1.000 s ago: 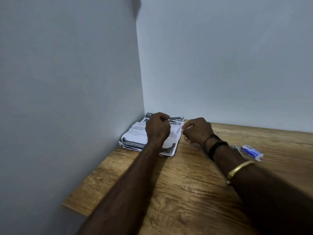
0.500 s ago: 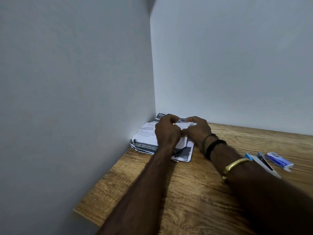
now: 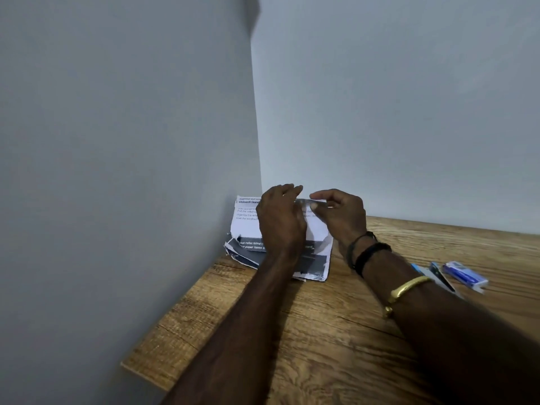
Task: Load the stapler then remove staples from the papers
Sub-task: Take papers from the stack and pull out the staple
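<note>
Dim, flat indoor light, cool grey cast on both walls [image 3: 380, 97]. Left wall darker than back wall; dark smudge at the corner seam near 12 o'clock. Wooden worktop [image 3: 336, 331] lit warmer twd 3 o'clock, no glare. Soft shadow beside left forearm [image 3: 233, 331], running along it on the wood. Right forearm [image 3: 467, 331] nearly black at 4–5 o'clock, detail lost. Wide-angle bend: corner line & worktop edge lean. Papers [image 3: 248, 226] text partly legible; blue staple box [image 3: 464, 276] at 3 o'clock smeared w/ motion blur.

A desk corner, office-like: wooden desktop [image 3: 336, 331] against bare grey walls [image 3: 117, 141], papers [image 3: 248, 226], stapler [image 3: 439, 276].
</note>
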Motion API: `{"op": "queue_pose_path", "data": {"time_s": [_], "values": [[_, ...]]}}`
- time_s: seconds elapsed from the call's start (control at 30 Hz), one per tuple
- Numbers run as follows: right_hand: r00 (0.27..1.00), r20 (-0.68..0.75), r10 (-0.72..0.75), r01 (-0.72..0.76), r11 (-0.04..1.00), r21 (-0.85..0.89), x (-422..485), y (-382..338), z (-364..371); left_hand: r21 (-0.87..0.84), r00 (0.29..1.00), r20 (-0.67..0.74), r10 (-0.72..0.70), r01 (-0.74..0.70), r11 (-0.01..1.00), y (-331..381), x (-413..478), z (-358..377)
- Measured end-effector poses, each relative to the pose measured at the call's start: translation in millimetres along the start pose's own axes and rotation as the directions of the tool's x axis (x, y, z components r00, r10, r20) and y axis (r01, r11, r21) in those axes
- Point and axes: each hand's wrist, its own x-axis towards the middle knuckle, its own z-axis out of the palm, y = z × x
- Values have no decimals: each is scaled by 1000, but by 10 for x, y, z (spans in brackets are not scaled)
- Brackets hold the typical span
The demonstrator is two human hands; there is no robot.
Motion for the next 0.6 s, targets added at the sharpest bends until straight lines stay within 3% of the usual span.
{"op": "queue_pose_path", "data": {"time_s": [0.17, 0.43, 0.6], "values": [[994, -26, -106, 105, 994, -40, -53, -44, -161, 156, 987, 92, 132, -145, 977, 158, -20, 38], [999, -37, -31, 34, 997, 72, -122, -8, -371, 313, 978, 143, 149, -188, 931, 107, -17, -26], [990, -91, -111, 117, 991, 61, -145, -75, -642, 331, 982, 116, 146, -177, 927, 25, 1, -99]]}}
